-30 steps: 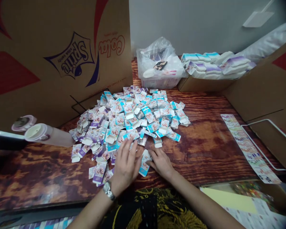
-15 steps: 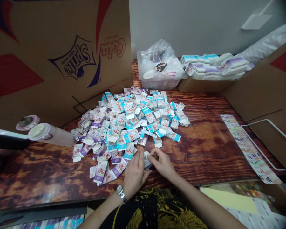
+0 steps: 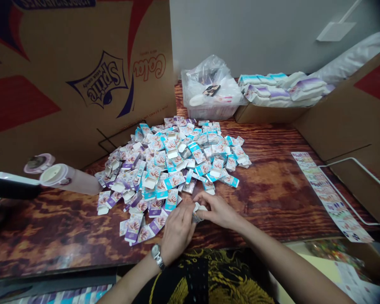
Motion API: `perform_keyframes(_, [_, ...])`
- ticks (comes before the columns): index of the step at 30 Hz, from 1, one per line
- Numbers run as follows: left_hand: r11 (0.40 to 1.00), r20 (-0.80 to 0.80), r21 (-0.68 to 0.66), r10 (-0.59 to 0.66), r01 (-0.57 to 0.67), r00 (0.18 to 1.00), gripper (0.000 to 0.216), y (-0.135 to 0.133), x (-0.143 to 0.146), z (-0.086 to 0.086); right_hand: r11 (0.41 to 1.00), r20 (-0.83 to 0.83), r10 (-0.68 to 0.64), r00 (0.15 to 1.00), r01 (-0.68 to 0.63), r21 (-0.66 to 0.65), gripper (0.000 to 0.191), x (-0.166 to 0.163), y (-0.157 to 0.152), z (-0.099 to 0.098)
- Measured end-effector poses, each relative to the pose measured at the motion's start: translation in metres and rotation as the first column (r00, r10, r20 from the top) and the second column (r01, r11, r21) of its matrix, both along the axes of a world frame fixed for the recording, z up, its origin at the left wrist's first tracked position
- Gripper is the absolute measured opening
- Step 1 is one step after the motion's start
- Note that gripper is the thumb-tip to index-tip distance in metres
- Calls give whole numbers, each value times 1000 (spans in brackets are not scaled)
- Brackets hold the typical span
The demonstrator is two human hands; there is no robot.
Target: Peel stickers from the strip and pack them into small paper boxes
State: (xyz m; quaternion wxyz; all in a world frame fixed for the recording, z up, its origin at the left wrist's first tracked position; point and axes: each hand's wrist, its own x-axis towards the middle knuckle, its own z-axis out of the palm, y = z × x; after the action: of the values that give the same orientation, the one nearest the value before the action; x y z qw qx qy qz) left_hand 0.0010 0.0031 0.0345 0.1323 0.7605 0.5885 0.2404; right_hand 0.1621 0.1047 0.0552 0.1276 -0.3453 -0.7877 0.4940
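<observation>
Between my two hands, low over the near part of the table, is a small printed carton (image 3: 199, 210) with its white end flaps showing. My left hand (image 3: 179, 228), with a watch on the wrist, closes on its left side. The fingers of my right hand (image 3: 215, 209) pinch it from the right, at the flaps. Just beyond my hands spreads a heap of small cartons (image 3: 172, 156), printed in blue or purple with a picture of hands. A few purple-ended cartons (image 3: 133, 228) lie left of my left hand.
A large brown cardboard box (image 3: 82, 63) stands behind the heap. A pinkish bottle (image 3: 71, 179) lies at the left. Toward the back are a plastic basket with a clear bag (image 3: 213, 110) and a low box of packets (image 3: 272, 113). At right lie a printed strip (image 3: 332, 196) and a white cable (image 3: 351, 207).
My right hand has turned over the carton's top, and its white flaps now stand out more. My left hand has shifted slightly left and down. The heap looks the same.
</observation>
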Motion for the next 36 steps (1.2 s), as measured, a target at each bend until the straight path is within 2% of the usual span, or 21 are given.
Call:
perform_keyframes(2, [999,61,29,41,-43,997,55,2,-1,2,991,-66,-103,992,108,77,25,1,-4,1])
perform_keyframes(5, [990,163,9,134,-137,978,55,4,-3,5,909,-198,-150,969,214,359,18,3,-16,4])
perform_keyframes(7, [984,205,2,173,-177,964,51,5,-3,6,834,-199,-111,974,201,515,16,5,-24,4])
perform_keyframes(9, [984,227,19,168,-176,959,47,5,-2,6,813,-177,-90,980,175,555,18,5,-32,2])
perform_keyframes(11, [990,230,21,133,-142,964,41,5,-2,5,862,-188,-83,979,165,480,18,3,-36,1])
perform_keyframes(13, [994,212,9,102,-107,972,37,6,-2,4,935,-221,-87,971,157,319,17,2,-37,3])
perform_keyframes(15, [996,176,-5,90,-91,980,35,6,-2,4,972,-265,-159,951,197,124,19,0,-35,6])
perform_keyframes(18, [998,112,18,62,-64,992,35,6,-3,7,950,-291,-313,904,296,-103,23,-5,-31,10])
perform_keyframes(20, [997,70,59,41,-45,997,41,5,-3,7,938,-279,-336,900,291,-188,23,-9,-29,11])
perform_keyframes(22, [995,38,87,50,-53,998,48,4,-3,6,943,-264,-321,909,281,-180,20,-11,-29,13])
perform_keyframes(26, [989,30,98,107,-109,994,58,2,-2,2,951,-231,-274,934,299,80,14,-12,-32,21])
perform_keyframes(28, [988,21,113,102,-104,995,60,3,-3,2,952,-227,-243,943,276,129,16,-12,-31,24])
perform_keyframes(30, [989,6,122,88,-88,996,59,3,-3,3,961,-228,-238,944,263,86,16,-12,-29,23])
perform_keyframes(32, [990,-1,115,87,-86,996,57,3,-4,3,968,-229,-248,941,249,-25,16,-13,-26,20])
perform_keyframes(34, [990,5,104,94,-94,996,56,2,-3,3,958,-231,-271,934,238,-163,17,-14,-23,17])
perform_keyframes(36, [991,16,86,104,-105,994,56,1,-2,3,942,-218,-298,929,249,-225,18,-14,-21,15])
